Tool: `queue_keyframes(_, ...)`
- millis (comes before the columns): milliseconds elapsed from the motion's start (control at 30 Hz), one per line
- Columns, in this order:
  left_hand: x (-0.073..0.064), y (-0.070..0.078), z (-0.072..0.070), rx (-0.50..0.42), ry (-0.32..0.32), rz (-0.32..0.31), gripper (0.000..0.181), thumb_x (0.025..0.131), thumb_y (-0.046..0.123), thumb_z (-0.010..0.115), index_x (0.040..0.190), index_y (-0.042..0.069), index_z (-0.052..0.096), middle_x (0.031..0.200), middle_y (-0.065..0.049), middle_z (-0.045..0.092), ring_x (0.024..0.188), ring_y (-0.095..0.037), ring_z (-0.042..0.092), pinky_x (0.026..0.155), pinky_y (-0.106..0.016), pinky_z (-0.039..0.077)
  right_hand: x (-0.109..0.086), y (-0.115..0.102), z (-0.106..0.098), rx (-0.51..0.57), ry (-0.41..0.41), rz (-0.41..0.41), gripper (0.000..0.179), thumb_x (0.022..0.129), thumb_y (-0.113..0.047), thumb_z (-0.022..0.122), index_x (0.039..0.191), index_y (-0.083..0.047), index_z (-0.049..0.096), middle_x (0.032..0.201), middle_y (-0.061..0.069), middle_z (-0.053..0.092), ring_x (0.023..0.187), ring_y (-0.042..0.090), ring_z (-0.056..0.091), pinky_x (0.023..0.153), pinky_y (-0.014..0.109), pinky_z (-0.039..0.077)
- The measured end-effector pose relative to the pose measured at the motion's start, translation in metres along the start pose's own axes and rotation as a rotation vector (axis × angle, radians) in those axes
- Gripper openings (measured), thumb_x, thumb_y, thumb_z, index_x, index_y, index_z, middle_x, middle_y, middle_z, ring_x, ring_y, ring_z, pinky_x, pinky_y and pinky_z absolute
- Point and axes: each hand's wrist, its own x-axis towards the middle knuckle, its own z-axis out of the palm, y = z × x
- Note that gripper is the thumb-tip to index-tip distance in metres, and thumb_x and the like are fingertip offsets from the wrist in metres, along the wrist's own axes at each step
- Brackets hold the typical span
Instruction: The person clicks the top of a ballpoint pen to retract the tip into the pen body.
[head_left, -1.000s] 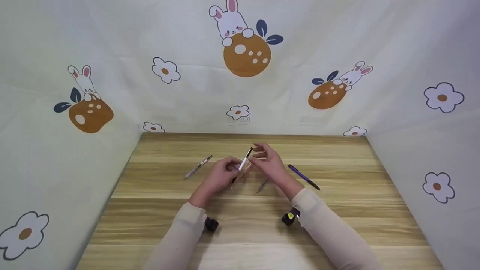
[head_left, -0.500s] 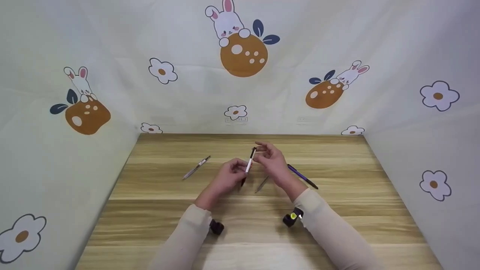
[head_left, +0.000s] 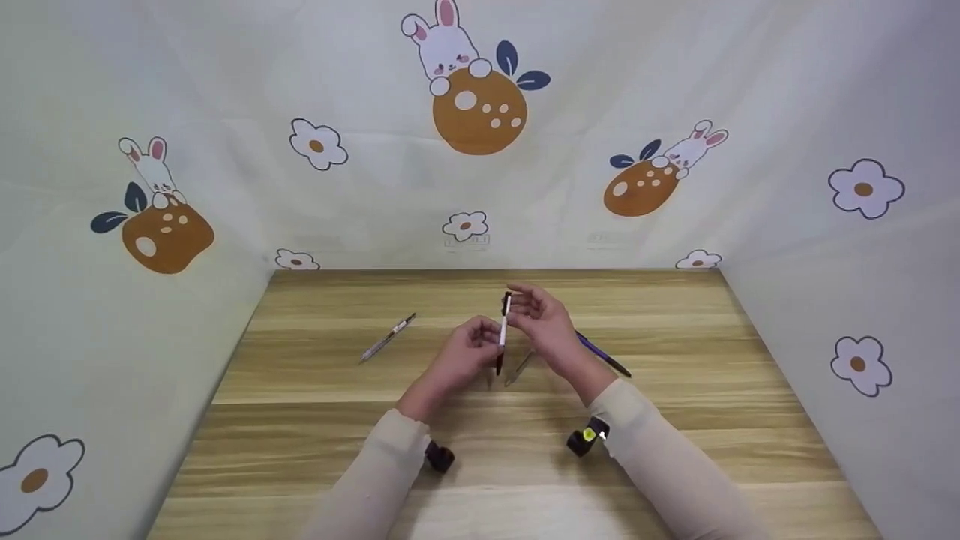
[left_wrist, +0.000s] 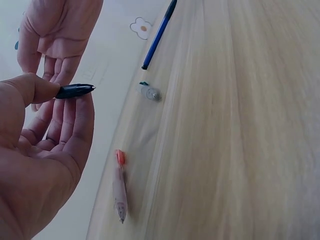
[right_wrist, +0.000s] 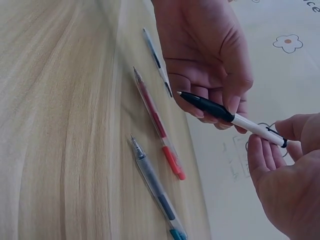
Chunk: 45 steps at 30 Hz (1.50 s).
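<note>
A white ballpoint pen point(head_left: 503, 330) with a black grip and black clip is held between both hands above the table, nearly upright in the head view. My left hand point(head_left: 469, 352) pinches its black grip between thumb and fingers, leaving the pointed tip point(left_wrist: 86, 89) exposed. At the other end, my right hand point(head_left: 546, 324) holds the clip end, thumb on top and fingers beneath, as the right wrist view shows. Below the hands lie a clear pen with a red end point(right_wrist: 155, 112) and a clear pen with a teal end point(right_wrist: 156, 184). The red-ended one is hidden in the head view.
On the wooden table point(head_left: 337, 450), a clear pen point(head_left: 388, 339) lies to the left and a blue-purple pen point(head_left: 604, 354) to the right, partly behind the right wrist. A patterned cloth point(head_left: 360, 202) walls the back and sides.
The white pen has swung from a slant to nearly upright. My left hand has moved right, towards the right hand, and now covers the red-ended pen below. The head view has shifted slightly.
</note>
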Motion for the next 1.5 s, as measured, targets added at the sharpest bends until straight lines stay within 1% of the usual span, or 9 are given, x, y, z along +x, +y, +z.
queue_keyframes(200,0.001,0.001,0.005,-0.062,0.000,0.010,0.026,0.097,-0.005,0.068,0.123,-0.004,0.064,0.107,-0.009,0.067,0.094,-0.017,0.066,0.082,-0.032,0.063,-0.003,-0.004,-0.002,-0.014,-0.015,-0.040,0.052,0.100,0.014,0.069,0.150,0.001,0.062,0.131,0.024,0.069,0.117,0.024,0.066,0.099,0.031,0.059)
queue_keyframes(333,0.001,0.001,0.008,-0.098,-0.002,0.016,0.026,0.098,-0.007,0.068,0.122,-0.004,0.063,0.106,-0.008,0.067,0.093,-0.017,0.066,0.081,-0.031,0.063,-0.004,-0.007,-0.005,-0.030,-0.029,-0.038,0.053,0.100,0.014,0.068,0.151,0.000,0.062,0.132,0.026,0.068,0.119,0.024,0.066,0.098,0.029,0.057)
queue_keyframes(500,0.002,0.000,0.011,-0.102,0.000,0.032,0.025,0.098,-0.008,0.068,0.121,-0.003,0.063,0.105,-0.008,0.066,0.092,-0.015,0.066,0.080,-0.030,0.062,-0.006,-0.011,-0.007,-0.036,-0.047,-0.048,0.053,0.100,0.015,0.067,0.151,0.001,0.062,0.134,0.033,0.064,0.119,0.026,0.066,0.097,0.028,0.057)
queue_keyframes(600,0.003,0.001,0.012,-0.093,-0.001,0.043,0.025,0.097,-0.007,0.069,0.121,-0.004,0.063,0.105,-0.008,0.066,0.092,-0.016,0.065,0.080,-0.030,0.062,-0.006,-0.012,-0.007,-0.033,-0.053,-0.062,0.053,0.100,0.016,0.066,0.150,0.001,0.062,0.134,0.035,0.063,0.118,0.027,0.066,0.098,0.029,0.058)
queue_keyframes(833,0.004,0.003,0.015,-0.086,-0.001,0.048,0.025,0.096,-0.006,0.070,0.120,-0.001,0.064,0.106,-0.007,0.067,0.093,-0.017,0.065,0.081,-0.030,0.061,-0.006,-0.013,-0.011,-0.044,-0.049,-0.068,0.051,0.100,0.014,0.068,0.148,-0.001,0.065,0.129,0.025,0.069,0.117,0.026,0.067,0.097,0.030,0.058)
queue_keyframes(967,0.005,0.002,0.017,-0.078,0.002,0.086,0.024,0.096,-0.007,0.070,0.119,-0.001,0.065,0.105,-0.007,0.067,0.092,-0.017,0.064,0.079,-0.027,0.060,-0.007,-0.015,-0.013,-0.044,-0.048,-0.069,0.050,0.100,0.014,0.068,0.148,-0.001,0.065,0.130,0.025,0.069,0.118,0.026,0.067,0.098,0.030,0.058)
queue_keyframes(1067,0.006,0.002,0.018,-0.082,-0.002,0.118,0.025,0.096,-0.008,0.069,0.120,-0.002,0.064,0.104,-0.006,0.067,0.091,-0.016,0.064,0.078,-0.025,0.058,-0.007,-0.014,-0.014,-0.035,-0.044,-0.076,0.050,0.100,0.014,0.068,0.147,0.002,0.064,0.129,0.025,0.070,0.117,0.025,0.068,0.098,0.029,0.058)
queue_keyframes(1300,0.007,0.003,0.021,-0.103,-0.008,0.167,0.025,0.094,-0.011,0.069,0.118,-0.007,0.062,0.102,-0.006,0.065,0.090,-0.015,0.063,0.076,-0.025,0.059,-0.007,-0.017,-0.014,-0.015,-0.035,-0.095,0.048,0.098,0.016,0.069,0.144,0.004,0.065,0.118,0.010,0.073,0.115,0.026,0.068,0.096,0.029,0.058)
queue_keyframes(1500,0.007,0.005,0.022,-0.104,-0.008,0.177,0.026,0.093,-0.012,0.069,0.118,-0.008,0.062,0.101,-0.007,0.065,0.090,-0.015,0.064,0.077,-0.025,0.058,-0.008,-0.017,-0.015,-0.014,-0.031,-0.110,0.048,0.097,0.017,0.070,0.143,0.004,0.066,0.117,0.010,0.074,0.113,0.026,0.068,0.096,0.029,0.058)
